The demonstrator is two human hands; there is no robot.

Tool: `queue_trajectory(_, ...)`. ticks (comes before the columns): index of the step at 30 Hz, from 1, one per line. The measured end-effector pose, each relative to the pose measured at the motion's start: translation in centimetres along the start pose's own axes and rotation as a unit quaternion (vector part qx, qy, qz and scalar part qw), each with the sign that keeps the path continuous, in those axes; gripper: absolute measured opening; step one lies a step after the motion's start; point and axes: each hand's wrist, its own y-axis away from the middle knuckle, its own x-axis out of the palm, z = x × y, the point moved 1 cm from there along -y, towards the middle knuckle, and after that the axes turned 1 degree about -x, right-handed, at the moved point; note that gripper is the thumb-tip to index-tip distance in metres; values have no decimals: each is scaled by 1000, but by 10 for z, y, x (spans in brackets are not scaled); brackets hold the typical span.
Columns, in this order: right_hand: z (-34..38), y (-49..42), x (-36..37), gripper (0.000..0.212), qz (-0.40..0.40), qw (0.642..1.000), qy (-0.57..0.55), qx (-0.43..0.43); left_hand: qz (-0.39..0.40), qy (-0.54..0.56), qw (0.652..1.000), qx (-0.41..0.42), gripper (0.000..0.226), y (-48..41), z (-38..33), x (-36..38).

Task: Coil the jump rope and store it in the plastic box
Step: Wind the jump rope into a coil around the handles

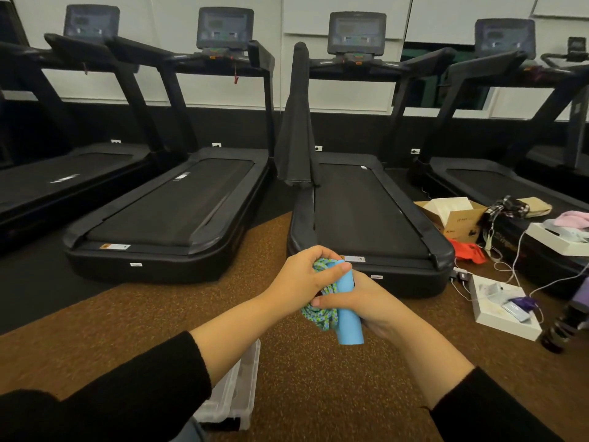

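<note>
The jump rope has a light blue handle [348,311] and a green-and-blue braided cord [322,314] bundled into loops. Both hands hold it in mid-air above the brown floor. My left hand [302,279] closes over the top of the bundled cord, thumb resting on the handle's upper end. My right hand [366,304] grips the handle from the right, thumb across the cord. A second handle is not visible. The clear plastic box [237,390] lies on the floor below my left forearm, partly hidden by it.
Several black treadmills [366,218] stand in a row ahead, one with a dark cloth [296,122] draped over its rail. At the right lie a cardboard box [452,215], white trays [503,311], cables and small items. Brown speckled floor [318,393] spreads around me.
</note>
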Motion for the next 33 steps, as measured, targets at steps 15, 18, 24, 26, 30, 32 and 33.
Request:
queue_trajectory(15,-70,-21,21,27,-142,973,175,42,-39,-12,995,-86,8,21,77,23)
queue_trajectory(18,-84,-27,21,34,-115,985,117,62,-40,6,993,-109,9,23,91,24)
queue_trajectory(24,-105,-40,27,21,-99,962,238,85,-24,-15,988,-151,21,31,126,30)
queue_trajectory(26,-112,-44,29,21,-107,963,228,92,-26,-17,987,-158,26,32,132,30)
queue_trajectory(30,-123,-55,32,21,-128,960,233,90,-36,-6,978,-204,35,26,142,26)
queue_trajectory(32,-126,-61,33,19,-131,960,232,84,-28,19,975,-220,44,23,151,24)
queue_trajectory(33,-129,-64,34,19,-134,961,229,82,-26,35,973,-227,49,21,156,23)
